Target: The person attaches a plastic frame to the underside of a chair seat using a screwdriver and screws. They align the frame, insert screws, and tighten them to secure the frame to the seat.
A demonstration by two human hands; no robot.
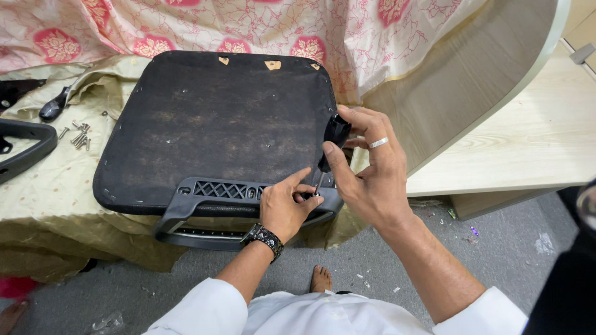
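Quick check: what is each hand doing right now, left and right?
Left hand: pinched shut on a screw at the black bracket.
Right hand: shut on the screwdriver.

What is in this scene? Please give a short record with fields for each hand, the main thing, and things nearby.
left hand: left hand pinches at the tool tip on the black plastic armrest bracket
right hand: right hand grips a black-handled screwdriver
main thing: upturned black chair seat on a gold cloth
nearby: loose screws, floral cloth, wooden desk
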